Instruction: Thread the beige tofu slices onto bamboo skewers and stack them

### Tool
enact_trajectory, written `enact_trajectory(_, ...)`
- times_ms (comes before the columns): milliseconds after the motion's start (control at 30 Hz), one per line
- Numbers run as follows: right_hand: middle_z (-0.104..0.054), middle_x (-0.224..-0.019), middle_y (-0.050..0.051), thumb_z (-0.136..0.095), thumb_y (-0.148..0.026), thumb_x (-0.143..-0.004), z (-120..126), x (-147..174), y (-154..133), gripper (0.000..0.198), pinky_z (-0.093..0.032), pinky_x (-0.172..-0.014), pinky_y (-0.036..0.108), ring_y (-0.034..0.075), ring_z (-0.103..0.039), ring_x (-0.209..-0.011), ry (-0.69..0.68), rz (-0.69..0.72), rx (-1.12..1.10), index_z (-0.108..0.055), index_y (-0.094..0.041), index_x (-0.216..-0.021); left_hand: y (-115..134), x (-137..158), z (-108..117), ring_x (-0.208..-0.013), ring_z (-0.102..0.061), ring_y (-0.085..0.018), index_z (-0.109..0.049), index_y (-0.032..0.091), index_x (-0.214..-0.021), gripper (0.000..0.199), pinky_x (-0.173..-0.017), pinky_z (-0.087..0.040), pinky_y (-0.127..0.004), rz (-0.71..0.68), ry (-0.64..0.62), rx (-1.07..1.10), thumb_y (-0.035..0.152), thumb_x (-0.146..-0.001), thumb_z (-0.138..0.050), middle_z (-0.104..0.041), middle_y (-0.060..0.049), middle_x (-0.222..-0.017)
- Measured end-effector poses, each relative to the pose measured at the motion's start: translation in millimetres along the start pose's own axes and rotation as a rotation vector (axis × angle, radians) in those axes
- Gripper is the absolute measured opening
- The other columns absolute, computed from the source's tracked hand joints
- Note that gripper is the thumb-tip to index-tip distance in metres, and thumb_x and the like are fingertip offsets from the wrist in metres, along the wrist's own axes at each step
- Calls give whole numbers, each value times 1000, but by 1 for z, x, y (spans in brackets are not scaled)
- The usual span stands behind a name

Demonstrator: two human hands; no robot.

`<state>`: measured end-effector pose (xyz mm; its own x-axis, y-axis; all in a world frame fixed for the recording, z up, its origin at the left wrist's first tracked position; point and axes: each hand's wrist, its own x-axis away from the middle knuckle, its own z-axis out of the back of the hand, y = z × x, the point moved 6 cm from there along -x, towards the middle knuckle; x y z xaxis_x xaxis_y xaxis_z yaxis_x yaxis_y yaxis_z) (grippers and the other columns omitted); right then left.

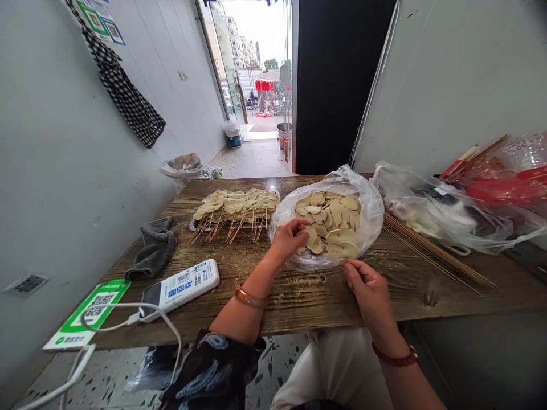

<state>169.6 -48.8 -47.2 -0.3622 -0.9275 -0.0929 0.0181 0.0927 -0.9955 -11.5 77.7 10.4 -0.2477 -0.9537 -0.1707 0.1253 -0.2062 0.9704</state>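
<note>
Nearest you, at the five o'clock edge of the bag on the grained wooden tabletop (299, 304), your right hand (368, 285) has its grip pinched narrow on what looks like the end of a thin stick (342, 262), though it is too small to be sure. That pinch would do best light and steady, with the point aimed away from your fingers. Your left hand (287, 240) reaches in over the bag's eight o'clock, thumb and fingertips curled close; I cannot tell whether a slice is caught between them. The pale slices (335, 216) lie heaped inside the clear plastic bag (371, 199), straight ahead at twelve o'clock from your lap. They look thin, limp and roughly oval, with smooth faces and curling edges, so they may cling or tear: better to peel off one at a time by its rim and pierce it slowly, well in from the edge. The bag's crinkled mouth is folded wide; mind your wrist against it. At the bag's nine o'clock, slices on wooden sticks (239, 204) are layered across a shallow tray (191, 226), bare ends towards you.
</note>
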Motion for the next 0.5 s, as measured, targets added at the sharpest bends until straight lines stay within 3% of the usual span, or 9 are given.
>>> enact_trajectory(133,-45,-55,-4,-62,-47,-83,-1,0,0,39,-28,-48,23,10,-38,-51,-10,-3,17,-70,-12,-101,-3,-1,3,-61,-48,-5,-67,14,-94,29,-57,-38,-17,24,21,78,15,-65,-66,-56,2,-76)
enact_trajectory(367,-50,-58,-3,-61,-45,-83,-3,1,-3,36,-32,-51,24,11,-42,-54,-42,24,81,-71,-14,-96,-12,-3,2,-68,-57,-7,-61,16,-110,54,-63,-44,-19,107,19,523,12,-58,-73,-60,1,-85)
enact_trajectory(500,-50,-57,-3,-60,-44,-84,-6,2,-4,33,-33,-50,23,11,-42,-53,-123,60,144,-72,-15,-93,-15,-5,0,-74,-62,-10,-61,14,-110,57,-67,-46,-20,165,-13,691,8,-54,-74,-66,-3,-90)
